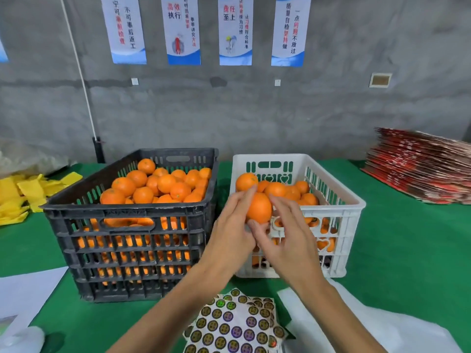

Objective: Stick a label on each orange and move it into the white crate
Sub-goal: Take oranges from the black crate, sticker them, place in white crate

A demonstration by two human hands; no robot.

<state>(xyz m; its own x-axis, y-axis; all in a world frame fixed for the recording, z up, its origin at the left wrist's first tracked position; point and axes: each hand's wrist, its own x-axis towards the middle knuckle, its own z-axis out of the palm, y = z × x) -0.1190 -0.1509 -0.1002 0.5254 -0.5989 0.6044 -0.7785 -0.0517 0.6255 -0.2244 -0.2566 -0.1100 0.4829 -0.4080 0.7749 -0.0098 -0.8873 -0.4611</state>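
Nearest the person, at the near edge of the green table [397, 250], lies a fanned pile of sticker sheets [237, 324] covered in small round holographic labels; their print is too small to read. White plastic wrap [362, 324] sits just right of the sheets, and white paper [23, 291] lies at the near left.

Above the sheets, both hands meet around one orange [259, 207], held in front of the near left corner of the white crate [339, 212]. The left hand [229, 233] cups the orange from the left, fingers curled round it. The right hand [285, 233] grips it from the right and below, thumb under the fruit and fingers over its top.

That white crate holds a partial load of oranges. Just left of it stands a black crate [127, 233] heaped with oranges.

Farther off, yellow bags [28, 192] lie at the far left and a stack of flat red cartons [423, 169] at the far right.

On the grey concrete wall [254, 110] hang four blue-and-white posters [234, 29] with Chinese slogans; "执行" and "至上" can be read.
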